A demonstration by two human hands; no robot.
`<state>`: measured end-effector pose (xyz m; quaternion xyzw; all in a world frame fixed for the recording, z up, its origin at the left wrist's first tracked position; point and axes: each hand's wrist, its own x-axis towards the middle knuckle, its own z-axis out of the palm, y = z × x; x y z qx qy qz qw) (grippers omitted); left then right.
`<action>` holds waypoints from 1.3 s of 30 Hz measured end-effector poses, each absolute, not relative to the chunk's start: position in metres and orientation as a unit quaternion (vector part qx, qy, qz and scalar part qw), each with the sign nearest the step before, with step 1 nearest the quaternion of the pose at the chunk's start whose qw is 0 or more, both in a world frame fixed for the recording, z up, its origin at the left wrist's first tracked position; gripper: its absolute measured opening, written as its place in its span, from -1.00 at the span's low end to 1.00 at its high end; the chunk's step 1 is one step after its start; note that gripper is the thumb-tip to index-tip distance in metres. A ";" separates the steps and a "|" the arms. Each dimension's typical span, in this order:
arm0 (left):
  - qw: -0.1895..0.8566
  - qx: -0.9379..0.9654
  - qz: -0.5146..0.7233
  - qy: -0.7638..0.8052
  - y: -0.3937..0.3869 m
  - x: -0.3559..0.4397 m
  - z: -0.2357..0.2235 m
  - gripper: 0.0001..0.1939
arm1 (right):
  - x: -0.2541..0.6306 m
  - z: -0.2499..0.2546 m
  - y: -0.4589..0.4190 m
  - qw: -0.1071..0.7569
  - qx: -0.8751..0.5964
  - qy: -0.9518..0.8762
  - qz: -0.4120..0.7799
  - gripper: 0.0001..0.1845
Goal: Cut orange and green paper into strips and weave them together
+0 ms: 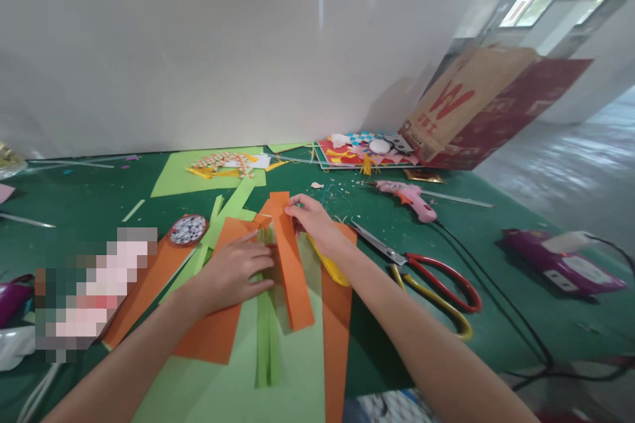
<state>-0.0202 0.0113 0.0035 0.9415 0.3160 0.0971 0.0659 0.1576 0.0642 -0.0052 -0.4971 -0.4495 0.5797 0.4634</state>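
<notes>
My right hand [317, 225] pinches the upper right edge of an orange paper strip [294, 271], which lies slanted over light green paper [297, 370]. My left hand [235, 271] rests with its fingers stretched out over an orange sheet [211, 337], the fingertips close to the strip's left edge. Whether they touch it I cannot tell. Narrow green paper strips [268, 344] run downward beside the left hand's fingertips. Under my right wrist shows a yellow tool [337, 271], mostly covered. Another orange piece [335, 337] lies to its lower right.
Scissors [411, 264] with red and yellow handles lie right of my right arm. Beyond them are a pink glue gun [407, 197] with a cord and a purple power strip [560, 264]. A round container of beads [188, 230] sits left. A paper bag [471, 102] leans at back right.
</notes>
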 end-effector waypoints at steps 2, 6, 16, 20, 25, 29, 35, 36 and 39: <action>0.069 0.942 0.102 0.314 0.012 -0.020 0.004 -0.84 | 0.158 -0.005 0.065 0.460 -0.498 -0.452 0.580 -0.92; 0.070 0.942 0.106 0.312 0.012 -0.020 0.003 -0.84 | 0.158 -0.005 0.065 0.459 -0.498 -0.456 0.578 -0.92; 0.073 0.944 0.092 0.309 0.013 -0.021 0.003 -0.82 | 0.158 -0.006 0.065 0.458 -0.505 -0.457 0.571 -0.92; 0.079 0.947 0.100 0.294 0.010 -0.018 0.004 -0.79 | 0.158 -0.005 0.064 0.459 -0.507 -0.455 0.570 -0.91; 0.107 0.941 0.121 0.296 0.010 -0.017 0.002 -0.84 | 0.158 -0.004 0.064 0.453 -0.509 -0.463 0.567 -0.91; 0.105 0.941 0.113 0.301 0.011 -0.019 0.002 -0.84 | 0.157 -0.005 0.065 0.446 -0.514 -0.473 0.559 -0.90; 0.078 0.944 0.114 0.300 0.011 -0.020 0.003 -0.80 | 0.156 -0.007 0.065 0.436 -0.522 -0.492 0.544 -0.89; 0.074 0.944 0.115 0.300 0.011 -0.020 0.003 -0.80 | 0.156 -0.007 0.065 0.434 -0.523 -0.495 0.541 -0.88; 0.061 0.946 0.121 0.295 0.011 -0.019 0.003 -0.80 | 0.156 -0.009 0.063 0.413 -0.528 -0.535 0.514 -0.86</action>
